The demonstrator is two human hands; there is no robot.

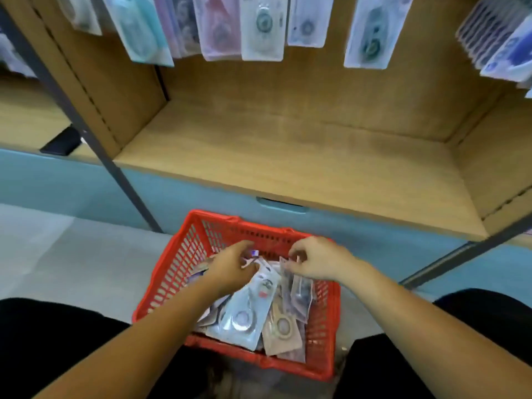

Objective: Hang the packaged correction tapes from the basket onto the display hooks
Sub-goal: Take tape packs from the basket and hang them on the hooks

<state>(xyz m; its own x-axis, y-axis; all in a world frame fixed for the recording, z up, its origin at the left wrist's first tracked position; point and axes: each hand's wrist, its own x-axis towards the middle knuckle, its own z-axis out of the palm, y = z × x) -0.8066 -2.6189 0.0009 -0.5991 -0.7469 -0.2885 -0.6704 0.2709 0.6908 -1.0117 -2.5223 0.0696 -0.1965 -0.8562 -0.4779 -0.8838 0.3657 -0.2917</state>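
Down inside the red basket (pixel 172 269), the packaged correction tapes (pixel 283 329) lie in a loose heap. They are flat clear sleeves with pale blue, beige and lilac cards, each showing a round tape wheel. Over the basket's far half, the left hand (pixel 230 267) curls its fingers round the top edge of a pale blue pack (pixel 247 315), and the right hand (pixel 319 260) pinches the top of a lilac pack (pixel 299 292). Above the basket, beyond a wooden shelf (pixel 288 162), other packs (pixel 263 27) hang in a row.
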